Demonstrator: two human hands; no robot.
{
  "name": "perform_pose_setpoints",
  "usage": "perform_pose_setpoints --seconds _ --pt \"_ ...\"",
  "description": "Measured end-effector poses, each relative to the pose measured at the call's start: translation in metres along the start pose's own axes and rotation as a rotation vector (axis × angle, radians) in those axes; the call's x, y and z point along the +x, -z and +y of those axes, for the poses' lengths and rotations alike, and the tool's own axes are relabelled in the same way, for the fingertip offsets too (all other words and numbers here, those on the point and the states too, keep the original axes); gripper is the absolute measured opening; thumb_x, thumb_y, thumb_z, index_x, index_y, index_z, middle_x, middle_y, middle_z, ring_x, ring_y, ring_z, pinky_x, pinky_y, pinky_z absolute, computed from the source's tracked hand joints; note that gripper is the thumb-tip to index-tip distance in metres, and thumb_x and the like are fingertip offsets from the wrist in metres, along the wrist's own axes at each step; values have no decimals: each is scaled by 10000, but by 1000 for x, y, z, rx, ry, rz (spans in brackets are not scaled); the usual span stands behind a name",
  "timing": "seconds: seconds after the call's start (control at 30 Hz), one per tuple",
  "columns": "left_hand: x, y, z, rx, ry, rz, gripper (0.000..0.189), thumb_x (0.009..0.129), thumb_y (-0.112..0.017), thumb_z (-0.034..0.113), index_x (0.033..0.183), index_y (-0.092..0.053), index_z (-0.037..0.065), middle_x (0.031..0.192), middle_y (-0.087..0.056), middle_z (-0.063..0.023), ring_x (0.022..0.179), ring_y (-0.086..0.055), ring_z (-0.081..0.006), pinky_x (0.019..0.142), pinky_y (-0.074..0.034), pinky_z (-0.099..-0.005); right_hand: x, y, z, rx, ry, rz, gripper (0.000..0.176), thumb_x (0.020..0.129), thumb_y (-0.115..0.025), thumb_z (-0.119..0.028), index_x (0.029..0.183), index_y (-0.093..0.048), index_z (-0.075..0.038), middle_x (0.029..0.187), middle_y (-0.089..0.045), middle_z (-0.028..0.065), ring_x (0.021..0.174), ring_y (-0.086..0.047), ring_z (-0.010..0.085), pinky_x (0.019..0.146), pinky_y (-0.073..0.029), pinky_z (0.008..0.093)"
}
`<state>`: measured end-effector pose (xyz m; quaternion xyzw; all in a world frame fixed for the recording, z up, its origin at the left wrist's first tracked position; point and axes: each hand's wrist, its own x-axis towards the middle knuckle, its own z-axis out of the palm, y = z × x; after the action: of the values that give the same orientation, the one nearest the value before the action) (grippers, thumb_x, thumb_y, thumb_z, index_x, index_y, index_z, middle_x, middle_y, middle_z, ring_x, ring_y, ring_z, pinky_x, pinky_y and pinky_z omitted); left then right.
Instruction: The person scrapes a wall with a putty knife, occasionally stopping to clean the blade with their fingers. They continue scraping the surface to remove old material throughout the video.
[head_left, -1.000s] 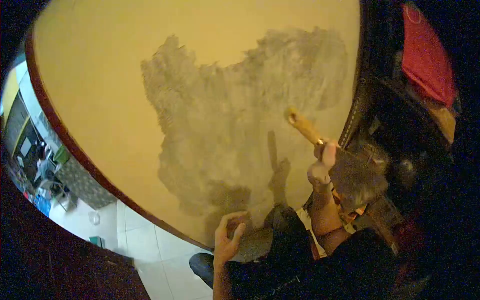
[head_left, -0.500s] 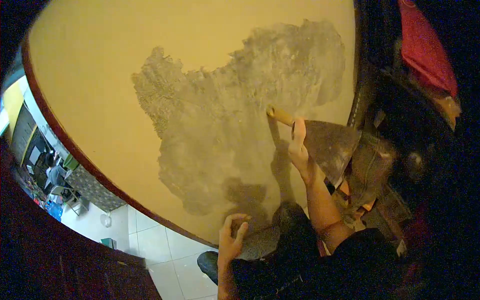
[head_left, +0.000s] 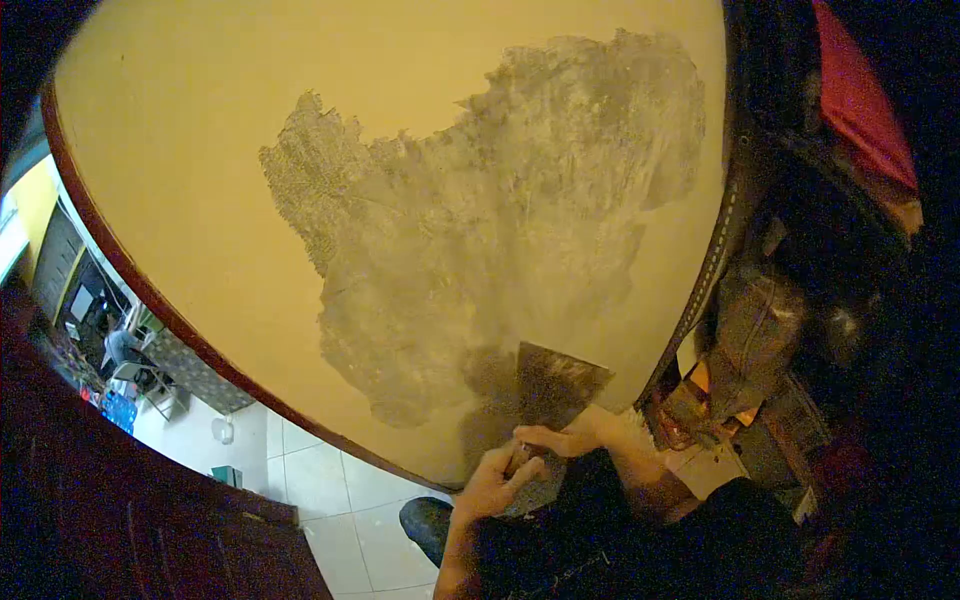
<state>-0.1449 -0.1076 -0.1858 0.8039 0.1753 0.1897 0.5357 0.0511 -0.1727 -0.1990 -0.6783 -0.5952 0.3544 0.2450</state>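
Observation:
A wide-bladed scraper (head_left: 562, 382) is held low in front of the wall, its dark blade fanning upward. My right hand (head_left: 580, 436) is closed about the narrow lower end of the blade, with its fingers reaching left. Just below and to the left, my left hand (head_left: 490, 487) is closed around what looks like the scraper's handle, most of which the fingers cover. Both hands nearly touch. Behind them stands a yellow wall (head_left: 180, 200) with a large, rough-edged grey patch (head_left: 430, 260).
On the right, a dark cluttered area holds a red cloth-like thing (head_left: 865, 110) and a brownish bag-like bundle (head_left: 760, 320). A dark red door (head_left: 150, 530) stands lower left. Beyond the wall's edge are floor tiles (head_left: 320, 490) and a distant seated person (head_left: 122, 345).
My right hand has come down and left with the scraper, whose blade has swung from pointing right to pointing up. My left hand has moved slightly right and meets the tool.

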Motion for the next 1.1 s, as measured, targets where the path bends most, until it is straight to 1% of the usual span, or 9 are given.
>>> perform_pose_setpoints --seconds 0.07,0.3,0.53,0.67,0.73,0.9,0.97,1.07,1.1 --pt "-1 -6 -1 -13 231 -139 320 911 -589 203 1152 -549 -3 923 -620 -104 836 -568 -175 796 -470 -337 -6 6 -21 55 144 -31 471 906 -540 -480 1172 -616 -99 1137 -633 171 1098 -577 326 949 -442 399" --pt "12 -24 -19 -141 -2 109 299 936 -560 275 958 -551 -23 632 -551 -63 589 -451 -109 540 -396 -325 -5 -15 19 300 65 585 335 873 -621 -254 1096 -617 -4 1060 -647 107 906 -610 259 837 -487 386" --pt "16 -2 -10 -61 -1 70 327 911 -604 328 839 -559 12 596 -548 -148 517 -513 -180 501 -386 -381 -9 -4 4 395 -345 368 495 875 -597 -419 1243 -573 -90 1210 -613 159 1089 -587 328 974 -423 379" --pt "21 14 -10 109 17 -8 270 892 -631 265 927 -534 15 652 -567 -111 564 -489 -187 549 -417 -352 -15 8 -15 388 -231 408 424 884 -600 -339 1229 -591 -93 1233 -600 152 1123 -573 313 977 -421 390" --pt "16 13 -7 -25 -280 263 369 868 -658 251 1132 -526 30 985 -627 -155 897 -609 -229 803 -485 -350 -20 10 -14 455 -262 417 444 892 -595 -324 1270 -560 -94 1282 -569 154 1154 -556 307 985 -419 395" --pt "12 30 -9 -92 -172 266 495 867 -656 229 1283 -461 48 1253 -537 -149 1173 -518 -258 1003 -402 -366 5 77 178 -645 303 1635 375 941 -551 -339 1171 -577 -44 1196 -597 122 911 -617 164 801 -495 260" --pt "14 33 -7 -157 -156 306 486 870 -654 219 1283 -465 49 1254 -539 -143 1163 -522 -254 998 -408 -369 35 108 155 -238 245 1763 379 947 -545 -323 1211 -555 -52 1232 -577 116 908 -623 147 780 -506 248" --pt "17 32 -10 -82 -139 296 452 879 -642 198 1272 -472 53 1245 -545 -134 1153 -528 -250 981 -418 -365 61 158 71 -1124 721 2802 364 966 -524 -235 1287 -499 -66 1332 -504 101 806 -626 113 701 -524 239" --pt "16 29 -14 -49 -165 307 438 881 -640 191 1264 -477 57 1227 -550 -130 1138 -537 -248 969 -424 -361 55 154 71 -1678 260 2886 370 960 -526 -203 1300 -488 -63 1354 -483 101 780 -616 114 706 -521 236"
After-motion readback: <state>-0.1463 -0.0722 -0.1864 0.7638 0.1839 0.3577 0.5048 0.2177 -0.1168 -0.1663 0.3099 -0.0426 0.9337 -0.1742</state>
